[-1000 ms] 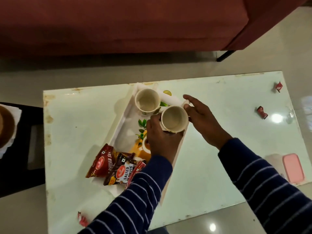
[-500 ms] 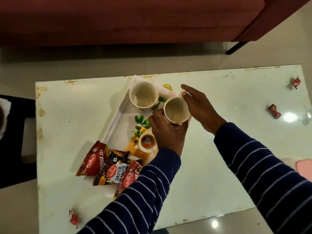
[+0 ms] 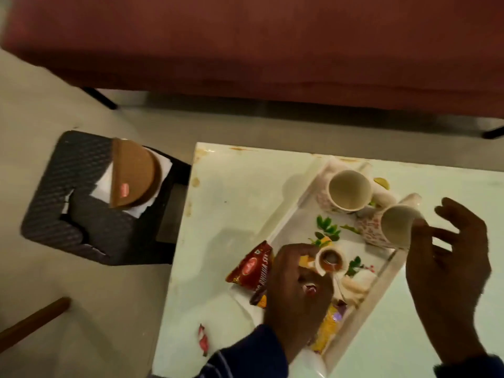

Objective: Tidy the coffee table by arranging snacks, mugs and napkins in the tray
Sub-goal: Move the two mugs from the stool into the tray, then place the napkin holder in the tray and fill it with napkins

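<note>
A: We start with the tray [image 3: 308,211]: it sits slantwise on the pale counter [image 3: 231,214], and both mugs are in it, the far mug [image 3: 347,190] upright at the top corner, the near mug [image 3: 392,226] just beside it, hard against the right rim.

B: That near mug worries us. Our right hand [image 3: 447,279] hangs close to it with fingers [image 3: 447,211] spread and nothing held; a careless brush could tip it over the rim.

A: And our left hand [image 3: 297,290]?

B: It's low over the tray's middle, fingers curled. Something small and reddish shows beneath them, but we cannot tell whether we grip it. The sleeve crosses the snack packets [image 3: 252,270], which already overhang the tray's near edge, so dragging back might sweep them out.

A: A red candy wrapper [image 3: 203,339] lies loose on the counter near the front edge, easily knocked to the floor.

B: The napkins [image 3: 161,170] sit apart on the dark stool [image 3: 68,192], under a brown holder [image 3: 133,173]. Reaching there means leaning across everything.
</note>
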`<state>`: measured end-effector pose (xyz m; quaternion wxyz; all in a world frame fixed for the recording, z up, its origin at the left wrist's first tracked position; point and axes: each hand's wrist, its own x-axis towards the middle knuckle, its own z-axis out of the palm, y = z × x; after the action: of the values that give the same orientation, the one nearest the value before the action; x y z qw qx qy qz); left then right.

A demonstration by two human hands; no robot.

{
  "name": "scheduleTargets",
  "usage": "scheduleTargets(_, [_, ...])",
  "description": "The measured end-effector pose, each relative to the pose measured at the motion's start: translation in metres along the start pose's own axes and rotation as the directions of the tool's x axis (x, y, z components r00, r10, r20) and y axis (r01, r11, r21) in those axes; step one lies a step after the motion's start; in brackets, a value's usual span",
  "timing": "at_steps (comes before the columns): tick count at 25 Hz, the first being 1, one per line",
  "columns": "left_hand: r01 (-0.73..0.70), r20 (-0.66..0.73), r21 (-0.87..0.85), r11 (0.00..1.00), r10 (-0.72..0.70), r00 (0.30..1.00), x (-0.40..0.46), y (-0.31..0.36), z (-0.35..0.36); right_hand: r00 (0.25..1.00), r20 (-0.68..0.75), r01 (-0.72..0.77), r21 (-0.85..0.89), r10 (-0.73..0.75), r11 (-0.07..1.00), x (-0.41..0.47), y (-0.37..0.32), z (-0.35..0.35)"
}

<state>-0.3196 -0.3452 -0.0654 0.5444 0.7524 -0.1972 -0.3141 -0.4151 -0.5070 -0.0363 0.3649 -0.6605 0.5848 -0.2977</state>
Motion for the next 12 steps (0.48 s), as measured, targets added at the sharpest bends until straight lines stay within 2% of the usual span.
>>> scheduleTargets(3, [-0.073,-0.112,0.177,0.982,0.094,0.989,0.007,0.008,-0.106,0.996,0.057,-0.074,0.044,0.071,0.996,-0.068,-0.034,0.033])
scheduleTargets(7, [-0.102,-0.174,0.469,0.877,0.205,0.963,0.046,0.014,-0.238,0.947,0.293,-0.164,0.096,0.129,0.982,-0.146,-0.072,0.109])
scheduleTargets(10, [-0.011,-0.179,0.587,0.809,0.143,0.973,0.099,0.017,-0.312,0.868,0.476,-0.213,0.095,0.144,0.972,-0.174,-0.105,0.172])
scheduleTargets(12, [-0.007,-0.120,0.701,0.713,0.128,0.985,0.141,0.012,-0.351,0.804,0.566,-0.271,0.076,0.182,0.960,-0.186,-0.131,0.214])
